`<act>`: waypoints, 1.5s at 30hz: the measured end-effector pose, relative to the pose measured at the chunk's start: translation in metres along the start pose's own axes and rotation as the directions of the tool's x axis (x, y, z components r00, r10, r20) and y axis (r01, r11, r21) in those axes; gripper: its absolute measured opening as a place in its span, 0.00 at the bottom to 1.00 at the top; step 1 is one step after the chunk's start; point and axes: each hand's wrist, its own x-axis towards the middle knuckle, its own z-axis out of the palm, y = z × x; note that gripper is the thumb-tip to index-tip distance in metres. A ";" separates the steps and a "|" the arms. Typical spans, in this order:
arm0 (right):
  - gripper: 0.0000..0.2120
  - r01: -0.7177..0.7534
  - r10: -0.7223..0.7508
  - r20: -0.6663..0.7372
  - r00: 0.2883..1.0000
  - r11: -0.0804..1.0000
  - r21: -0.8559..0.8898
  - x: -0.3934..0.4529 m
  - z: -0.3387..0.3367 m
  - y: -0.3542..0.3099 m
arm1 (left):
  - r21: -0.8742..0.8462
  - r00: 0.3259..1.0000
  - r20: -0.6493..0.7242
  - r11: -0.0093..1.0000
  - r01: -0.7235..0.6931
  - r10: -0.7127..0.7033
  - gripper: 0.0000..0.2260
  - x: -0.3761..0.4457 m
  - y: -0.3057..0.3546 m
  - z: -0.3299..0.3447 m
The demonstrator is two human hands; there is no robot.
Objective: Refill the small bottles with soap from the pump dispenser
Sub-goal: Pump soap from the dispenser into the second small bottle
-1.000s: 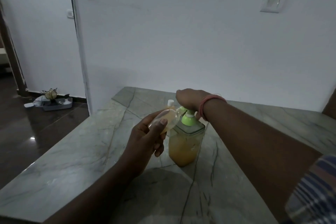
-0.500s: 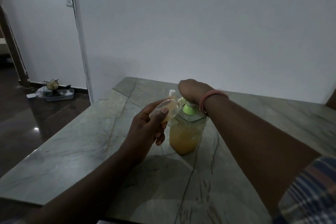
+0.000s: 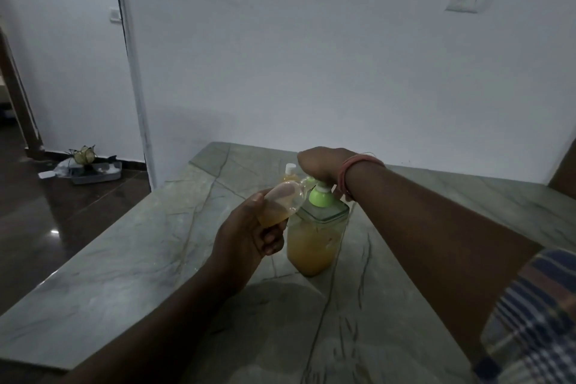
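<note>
left grip [image 3: 249, 237]: holds small bottle [image 3: 282, 204], tilted, mouth at dispenser's spout
right grip [image 3: 321, 164]: presses down on pump head
pump dispenser [image 3: 313, 237]: upright on table [image 3: 124, 259]
capped bottle [image 3: 290, 174]: just behind dispenser

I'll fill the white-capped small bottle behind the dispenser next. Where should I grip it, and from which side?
Grip the white-capped bottle round its body just under the cap, coming from the left with the left hand. It appears to stand upright on the table, the pump dispenser blocks the near side, and the right hand hangs over the pump on the right.
</note>
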 end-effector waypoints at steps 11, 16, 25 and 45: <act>0.16 -0.025 0.026 -0.033 0.999 0.999 0.021 -0.005 -0.001 -0.001 | 0.119 0.998 -0.018 0.991 -0.060 0.063 0.24 -0.001 0.000 -0.002; 0.19 -0.062 0.063 -0.050 0.997 0.998 0.027 -0.003 0.010 -0.005 | 0.210 0.996 -0.036 0.975 -0.074 0.084 0.25 0.001 -0.004 -0.004; 0.17 -0.048 0.049 -0.038 0.998 0.999 0.018 -0.003 0.008 -0.005 | 0.320 0.994 0.082 0.942 -0.098 0.076 0.26 -0.004 -0.002 -0.002; 0.18 -0.023 0.023 0.011 1.000 1.000 0.001 -0.003 0.001 -0.001 | 0.325 0.990 0.070 0.935 -0.139 0.123 0.24 -0.003 -0.003 -0.002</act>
